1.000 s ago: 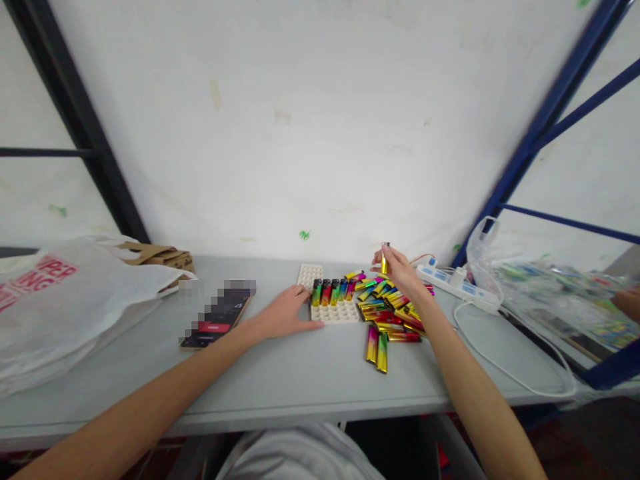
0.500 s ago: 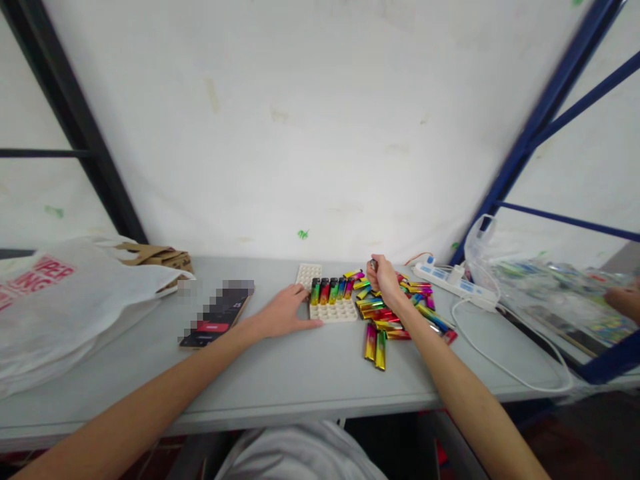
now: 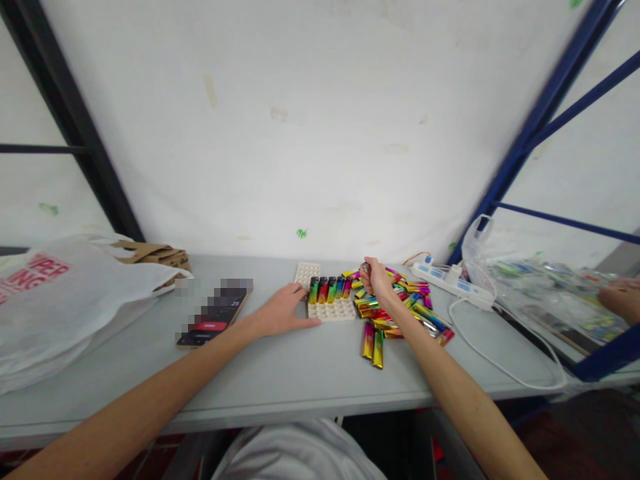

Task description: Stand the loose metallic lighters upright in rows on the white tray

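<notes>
My left hand [image 3: 285,312] lies on the table with fingers apart, its fingertips at the left edge of a cream tray [image 3: 333,312] with rows of holes. Several shiny lighters [image 3: 331,291] in green, red, blue and purple stand upright along the tray's back row. My right hand [image 3: 377,280] is closed around a lighter [image 3: 367,267]; only its metal top shows above the fist. Below that hand spreads a loose pile of metallic multicoloured lighters [image 3: 371,308]. Two lighters [image 3: 373,345] lie apart, nearer the table's front.
Behind the tray lies a second cream holed piece [image 3: 307,273]. A phone [image 3: 220,315] is at the left, near a white plastic bag [image 3: 90,300] and folded cardboard [image 3: 155,257]. At the right are a power strip [image 3: 453,283] with a white cable, a blue frame, and another person's hand [image 3: 621,298].
My right hand, with the lighter in it, has moved slightly left towards the tray. My left hand keeps its place at the tray's edge. The view has shifted a little.
</notes>
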The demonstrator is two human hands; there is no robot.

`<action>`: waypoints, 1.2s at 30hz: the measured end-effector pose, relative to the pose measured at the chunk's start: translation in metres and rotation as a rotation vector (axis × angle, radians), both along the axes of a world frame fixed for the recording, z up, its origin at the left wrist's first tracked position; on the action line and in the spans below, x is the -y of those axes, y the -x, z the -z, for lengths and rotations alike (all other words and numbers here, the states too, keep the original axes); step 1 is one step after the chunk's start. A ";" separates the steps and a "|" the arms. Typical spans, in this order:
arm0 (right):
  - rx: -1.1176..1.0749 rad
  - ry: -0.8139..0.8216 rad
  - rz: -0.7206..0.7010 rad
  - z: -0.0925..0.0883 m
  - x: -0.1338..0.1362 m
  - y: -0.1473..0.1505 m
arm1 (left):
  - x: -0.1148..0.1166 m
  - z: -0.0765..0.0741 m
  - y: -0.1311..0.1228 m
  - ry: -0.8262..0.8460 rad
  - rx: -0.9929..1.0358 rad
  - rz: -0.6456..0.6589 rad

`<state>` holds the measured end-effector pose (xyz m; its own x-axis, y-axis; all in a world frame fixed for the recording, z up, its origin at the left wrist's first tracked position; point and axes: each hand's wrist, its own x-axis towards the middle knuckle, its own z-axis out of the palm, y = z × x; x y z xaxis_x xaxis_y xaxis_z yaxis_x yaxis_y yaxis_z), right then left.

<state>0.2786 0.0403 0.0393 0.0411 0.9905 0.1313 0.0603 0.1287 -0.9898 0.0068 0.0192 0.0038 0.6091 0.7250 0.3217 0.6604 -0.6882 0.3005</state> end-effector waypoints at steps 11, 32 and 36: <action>0.060 -0.086 -0.063 0.000 0.001 -0.003 | 0.000 0.000 0.000 -0.002 -0.051 -0.013; 0.784 -0.565 -0.130 -0.009 0.024 -0.013 | 0.001 -0.002 -0.001 0.006 -0.014 0.010; 0.904 -0.621 -0.156 -0.004 0.021 -0.011 | 0.001 -0.002 -0.001 -0.006 -0.015 0.008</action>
<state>0.2895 0.0195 0.0435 -0.4399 0.7280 0.5258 0.6684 0.6565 -0.3497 0.0074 0.0177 0.0060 0.6199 0.7181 0.3163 0.6592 -0.6952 0.2865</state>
